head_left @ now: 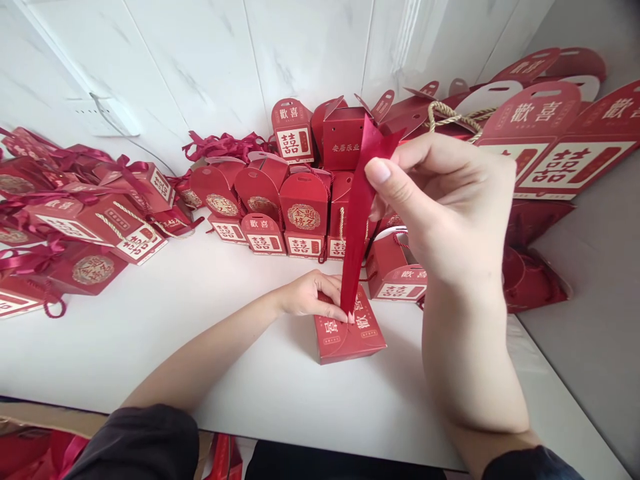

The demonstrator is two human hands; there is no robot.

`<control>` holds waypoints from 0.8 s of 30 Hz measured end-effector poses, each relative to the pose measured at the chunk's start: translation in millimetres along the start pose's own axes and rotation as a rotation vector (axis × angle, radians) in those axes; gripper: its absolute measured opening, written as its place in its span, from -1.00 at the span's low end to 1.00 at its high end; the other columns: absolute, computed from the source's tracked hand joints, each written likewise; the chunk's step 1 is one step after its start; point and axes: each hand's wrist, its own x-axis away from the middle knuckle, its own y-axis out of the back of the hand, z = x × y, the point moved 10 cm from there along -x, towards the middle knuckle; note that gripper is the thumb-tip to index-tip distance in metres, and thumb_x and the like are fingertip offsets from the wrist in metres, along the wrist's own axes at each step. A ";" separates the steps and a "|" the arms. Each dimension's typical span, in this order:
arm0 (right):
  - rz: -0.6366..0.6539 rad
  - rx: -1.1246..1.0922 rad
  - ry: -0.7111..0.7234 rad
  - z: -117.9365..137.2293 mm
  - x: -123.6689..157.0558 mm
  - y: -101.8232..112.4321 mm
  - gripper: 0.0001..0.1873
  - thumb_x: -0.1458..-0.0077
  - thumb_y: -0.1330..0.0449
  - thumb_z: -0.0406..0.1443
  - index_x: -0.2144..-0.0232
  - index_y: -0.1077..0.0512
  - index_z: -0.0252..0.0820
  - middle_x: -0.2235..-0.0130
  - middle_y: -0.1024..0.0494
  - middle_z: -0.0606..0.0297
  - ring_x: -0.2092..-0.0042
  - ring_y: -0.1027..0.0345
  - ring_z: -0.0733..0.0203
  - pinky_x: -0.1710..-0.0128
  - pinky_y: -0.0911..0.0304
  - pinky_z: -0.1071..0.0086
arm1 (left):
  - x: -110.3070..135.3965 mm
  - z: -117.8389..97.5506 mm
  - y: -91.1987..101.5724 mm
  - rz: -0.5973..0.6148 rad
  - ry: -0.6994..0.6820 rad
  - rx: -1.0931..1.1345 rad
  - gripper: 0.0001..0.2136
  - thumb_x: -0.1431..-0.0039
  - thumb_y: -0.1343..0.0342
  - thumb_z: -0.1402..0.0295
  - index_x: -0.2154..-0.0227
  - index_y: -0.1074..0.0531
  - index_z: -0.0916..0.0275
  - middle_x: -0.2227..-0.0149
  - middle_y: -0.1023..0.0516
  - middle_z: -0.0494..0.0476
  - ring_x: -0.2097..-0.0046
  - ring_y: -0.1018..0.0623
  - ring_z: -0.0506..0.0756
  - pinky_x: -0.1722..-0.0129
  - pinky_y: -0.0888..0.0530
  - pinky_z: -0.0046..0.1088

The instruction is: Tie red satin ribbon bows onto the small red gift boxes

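Observation:
A small red gift box (350,343) with gold-white lettering stands on the table in front of me. From its top a dark red satin ribbon (357,227) rises, pulled taut. My right hand (450,200), raised high at the right, pinches the ribbon near its upper end between thumb and fingers. Low on the box top, my left hand (320,297) is closed, thumb and fingertips pressed together at the foot of the ribbon. Whether a slot or knot lies under those fingertips is hidden.
Rows of red gift boxes (304,210) line the back of the white table (240,360). Ribboned boxes (90,267) pile up at the left. Taller open-topped boxes (550,147) stand at the right by a grey side wall. A socket with a cable (107,117) is on the tiled wall.

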 end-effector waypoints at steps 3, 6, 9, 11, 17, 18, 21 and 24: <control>0.044 -0.051 -0.069 -14.7 -0.3 -1.0 -0.77 -0.20 -0.22 -0.26 0.51 -0.38 -0.11 0.55 -0.39 0.42 0.53 -0.39 0.31 0.54 -0.29 0.40 | -0.1 -1.1 -0.4 -0.002 0.015 -0.013 -0.84 0.03 -0.36 0.26 0.42 -0.66 0.23 0.28 -0.64 0.27 0.08 -0.54 0.18 0.04 -0.49 -0.30; 0.056 -0.075 -0.138 -36.7 -2.5 -3.4 -0.77 -0.20 -0.21 -0.17 0.46 -0.38 -0.12 0.51 -0.44 0.38 0.46 -0.46 0.26 0.46 -0.39 0.37 | 0.0 -1.8 -1.7 0.008 0.022 -0.042 -0.84 0.01 -0.35 0.25 0.44 -0.65 0.26 0.29 -0.64 0.27 0.12 -0.56 0.16 0.04 -0.50 -0.30; 0.176 -0.042 -0.192 -57.7 -2.5 -20.9 -0.83 -0.20 -0.20 -0.16 0.35 -0.41 -0.13 0.38 -0.52 0.31 0.36 -0.49 0.22 0.36 -0.42 0.33 | 0.6 -1.5 -3.5 0.022 0.023 -0.043 -0.84 0.00 -0.34 0.27 0.43 -0.64 0.27 0.32 -0.64 0.25 0.19 -0.58 0.13 0.09 -0.51 -0.32; 0.286 0.066 -0.210 -66.0 2.4 -32.4 -0.83 -0.18 -0.21 -0.20 0.20 -0.42 -0.13 0.25 -0.55 0.27 0.30 -0.48 0.22 0.28 -0.39 0.31 | 1.0 -0.9 -2.9 0.018 0.026 -0.034 -0.84 -0.01 -0.34 0.28 0.39 -0.64 0.27 0.32 -0.64 0.23 0.21 -0.59 0.12 0.12 -0.52 -0.33; 0.607 0.463 -0.301 -70.6 46.7 -27.7 -0.75 -0.27 -0.03 -0.20 0.42 -0.38 -0.13 0.47 -0.49 0.32 0.42 -0.36 0.20 0.42 -0.17 0.34 | -0.5 0.5 -1.0 0.022 0.019 -0.079 -0.80 0.00 -0.34 0.22 0.43 -0.65 0.29 0.36 -0.64 0.26 0.25 -0.57 0.12 0.17 -0.50 -0.36; 0.667 0.495 -0.340 -72.9 57.9 -23.8 -0.68 -0.29 0.00 -0.17 0.48 -0.34 -0.13 0.51 -0.46 0.32 0.45 -0.33 0.20 0.46 -0.13 0.35 | -1.1 0.5 -1.0 0.024 0.013 -0.080 -0.80 0.00 -0.34 0.22 0.43 -0.65 0.29 0.37 -0.63 0.25 0.26 -0.56 0.11 0.18 -0.50 -0.36; 0.819 0.544 -0.414 -80.6 88.8 -14.6 -0.62 -0.29 0.01 -0.15 0.55 -0.29 -0.14 0.52 -0.44 0.31 0.48 -0.28 0.22 0.47 -0.08 0.34 | -2.9 -3.4 -0.9 0.019 -0.039 -0.101 -0.81 0.01 -0.35 0.23 0.47 -0.65 0.27 0.41 -0.62 0.23 0.24 -0.53 0.11 0.13 -0.46 -0.34; 0.951 0.469 -0.503 -91.3 114.4 -14.3 -0.67 -0.27 -0.01 -0.18 0.50 -0.35 -0.15 0.48 -0.47 0.30 0.44 -0.31 0.21 0.45 -0.11 0.34 | -3.8 -6.6 -2.2 0.023 -0.074 -0.134 -0.81 0.00 -0.34 0.22 0.50 -0.64 0.27 0.44 -0.60 0.23 0.25 -0.50 0.11 0.13 -0.44 -0.31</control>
